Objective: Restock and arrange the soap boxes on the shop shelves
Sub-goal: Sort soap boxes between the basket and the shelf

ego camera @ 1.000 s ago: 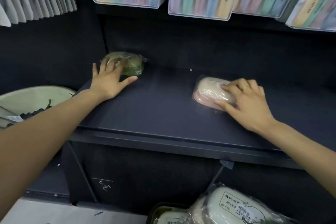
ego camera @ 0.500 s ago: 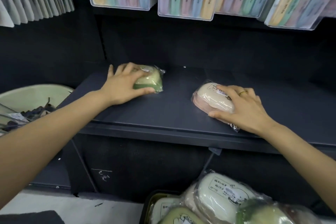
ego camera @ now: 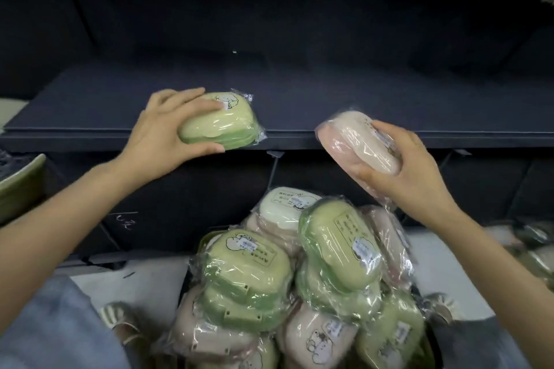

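Green soap box [ego camera: 220, 121] in left hand [ego camera: 163, 141]; pink soap box [ego camera: 358, 142] in right hand [ego camera: 410, 177]; dark navy shelf [ego camera: 299, 93]; green, pink, cream boxes [ego camera: 299, 278] below.

A dark shelf [ego camera: 126, 105] carries one wrapped green soap box [ego camera: 220, 126] at its front edge.

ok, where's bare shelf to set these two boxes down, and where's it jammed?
The dark shelf is bare behind and between the green soap box in the left hand and the pink soap box in the right hand, and out to both ends. Both boxes sit at its front edge. Crowded: the pile of wrapped boxes below.
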